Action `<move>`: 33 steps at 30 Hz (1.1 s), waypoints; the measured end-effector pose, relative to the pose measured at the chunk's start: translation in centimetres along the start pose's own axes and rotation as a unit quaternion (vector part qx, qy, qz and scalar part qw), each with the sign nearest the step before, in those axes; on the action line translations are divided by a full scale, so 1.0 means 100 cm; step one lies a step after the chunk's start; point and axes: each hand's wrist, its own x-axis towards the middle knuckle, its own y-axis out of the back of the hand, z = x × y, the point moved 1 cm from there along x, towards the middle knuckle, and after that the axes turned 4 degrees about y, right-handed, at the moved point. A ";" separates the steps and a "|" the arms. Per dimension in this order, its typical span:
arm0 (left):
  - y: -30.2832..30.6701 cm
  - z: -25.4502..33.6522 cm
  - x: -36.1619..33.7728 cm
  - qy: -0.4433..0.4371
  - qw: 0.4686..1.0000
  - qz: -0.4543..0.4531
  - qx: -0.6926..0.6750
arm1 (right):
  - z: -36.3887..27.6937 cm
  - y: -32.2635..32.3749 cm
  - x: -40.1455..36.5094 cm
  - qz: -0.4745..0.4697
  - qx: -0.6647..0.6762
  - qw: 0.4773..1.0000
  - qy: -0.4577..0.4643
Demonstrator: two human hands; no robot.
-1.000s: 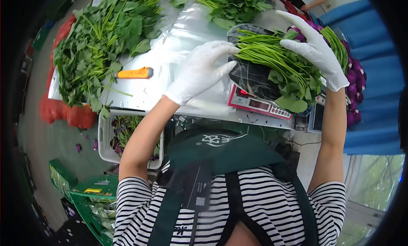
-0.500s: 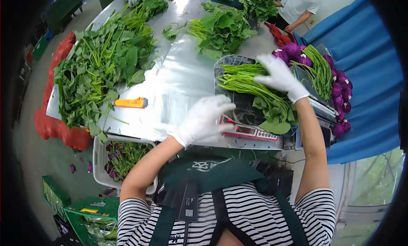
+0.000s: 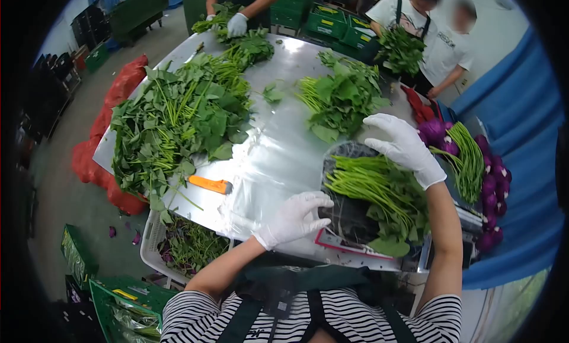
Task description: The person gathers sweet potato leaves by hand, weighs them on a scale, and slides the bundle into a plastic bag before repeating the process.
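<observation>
A bundle of long-stemmed leafy greens [image 3: 382, 198] lies on a dark tray [image 3: 349, 215] set on a red-edged scale [image 3: 338, 243]. My left hand [image 3: 295, 218], in a white glove, rests at the tray's left edge with its fingers spread and nothing in them. My right hand [image 3: 406, 147], also gloved, hovers open over the far end of the bundle, near the stems. A sheet of clear plastic bags [image 3: 267, 183] lies on the steel table [image 3: 284, 64] beside my left hand.
A big heap of greens [image 3: 172, 124] covers the table's left, a smaller pile [image 3: 341, 100] the middle. An orange knife [image 3: 208, 184] lies near the front edge. Purple cabbages [image 3: 492, 192] and more greens sit right. Other people work at the far end. A white crate [image 3: 155, 248] stands below.
My head has lifted, so more of the table and the people beyond show. My right hand has slid from on top of the greens to the bundle's far end. My left hand stays by the tray.
</observation>
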 end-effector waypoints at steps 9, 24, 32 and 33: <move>0.046 -0.067 0.001 0.091 0.986 0.073 -0.120 | 0.066 -0.128 0.160 -0.114 0.004 0.983 -0.145; 0.060 -0.133 0.028 0.208 0.945 0.034 -0.252 | 0.161 -0.302 0.181 -0.207 -0.147 0.902 -0.349; 0.072 -0.130 0.038 0.185 0.947 0.045 -0.260 | 0.154 -0.217 0.163 -0.122 0.226 0.887 -0.385; 0.076 -0.130 0.042 0.203 0.935 0.066 -0.283 | 0.150 -0.209 0.157 -0.117 0.226 0.887 -0.385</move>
